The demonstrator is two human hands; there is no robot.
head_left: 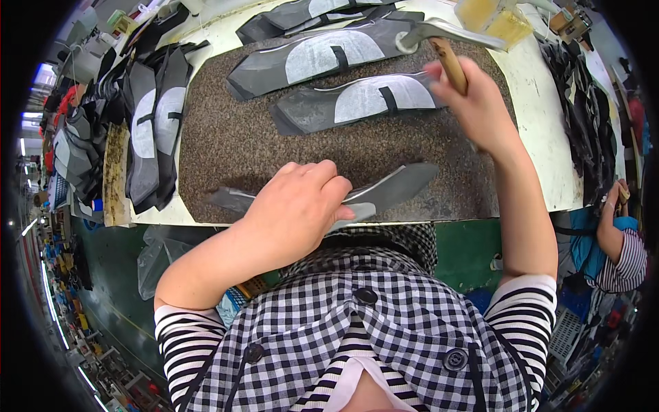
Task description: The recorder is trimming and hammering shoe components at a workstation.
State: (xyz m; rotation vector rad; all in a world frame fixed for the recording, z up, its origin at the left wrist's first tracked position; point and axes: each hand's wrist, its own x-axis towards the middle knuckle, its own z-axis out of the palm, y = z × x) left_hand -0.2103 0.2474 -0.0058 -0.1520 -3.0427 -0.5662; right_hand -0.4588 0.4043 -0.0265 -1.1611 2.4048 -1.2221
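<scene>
My left hand [302,199] presses down on a dark grey shoe-upper piece [405,184] that lies near the front edge of a speckled brown stone slab [233,144]. My right hand [480,103] is raised over the slab, gripping the wooden handle of a metal-headed hammer [439,33]; the hand looks blurred. Two more grey pieces with white lining patches [322,55] [364,99] lie further back on the slab.
A stack of similar grey-and-white pieces [151,130] sits to the left of the slab on the white bench [542,137]. More dark pieces lie at the top and right edge. Another person in a striped sleeve [621,240] works at the right.
</scene>
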